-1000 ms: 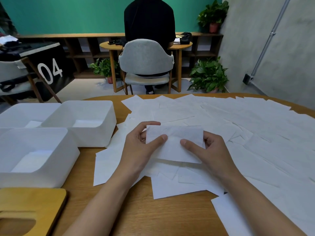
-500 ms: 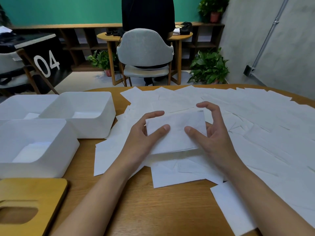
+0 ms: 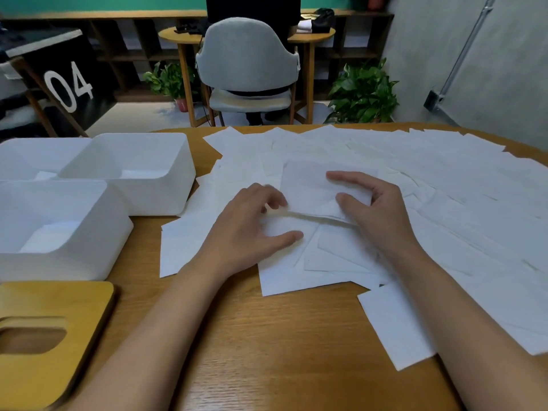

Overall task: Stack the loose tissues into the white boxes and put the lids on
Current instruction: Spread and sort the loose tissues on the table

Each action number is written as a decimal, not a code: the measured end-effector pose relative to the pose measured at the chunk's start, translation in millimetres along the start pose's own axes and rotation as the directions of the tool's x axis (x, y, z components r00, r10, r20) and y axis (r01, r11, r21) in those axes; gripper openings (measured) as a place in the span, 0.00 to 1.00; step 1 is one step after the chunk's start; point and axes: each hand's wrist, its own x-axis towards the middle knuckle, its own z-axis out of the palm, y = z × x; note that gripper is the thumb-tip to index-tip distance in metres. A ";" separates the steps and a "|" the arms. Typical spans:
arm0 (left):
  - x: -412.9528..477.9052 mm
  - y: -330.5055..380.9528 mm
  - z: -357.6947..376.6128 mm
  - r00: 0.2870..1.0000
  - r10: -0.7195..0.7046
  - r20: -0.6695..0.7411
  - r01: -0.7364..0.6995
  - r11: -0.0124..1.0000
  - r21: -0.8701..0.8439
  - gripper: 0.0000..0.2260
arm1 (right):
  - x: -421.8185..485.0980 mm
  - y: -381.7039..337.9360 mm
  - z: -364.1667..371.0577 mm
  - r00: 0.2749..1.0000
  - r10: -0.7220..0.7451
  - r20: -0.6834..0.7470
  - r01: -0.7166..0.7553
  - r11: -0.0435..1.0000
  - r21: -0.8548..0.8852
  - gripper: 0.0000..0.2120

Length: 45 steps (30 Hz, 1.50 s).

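Two bare hands were over loose tissues (image 3: 444, 203) spread across a wooden table (image 3: 267, 351). The right hand (image 3: 382, 215) pinched a small tissue stack (image 3: 308, 188) between thumb and forefinger, its near edge raised off the spread. The left hand (image 3: 249, 221) curled loosely at the stack's left edge, its fingertips blurred, so whether it gripped could not be told. Three open white boxes (image 3: 59, 265) sat to the left, with a slotted wooden lid (image 3: 74, 307) nearest. The best handling seemed to be squaring the edges with both hands, supporting the stack underneath, then lowering it flat into a box.
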 end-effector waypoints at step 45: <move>2.0 19.0 -7.5 0.945 -0.150 -0.290 0.002 0.891 -0.454 0.11 | -7.9 -7.6 11.2 0.975 -0.076 0.211 0.053 0.992 0.110 0.23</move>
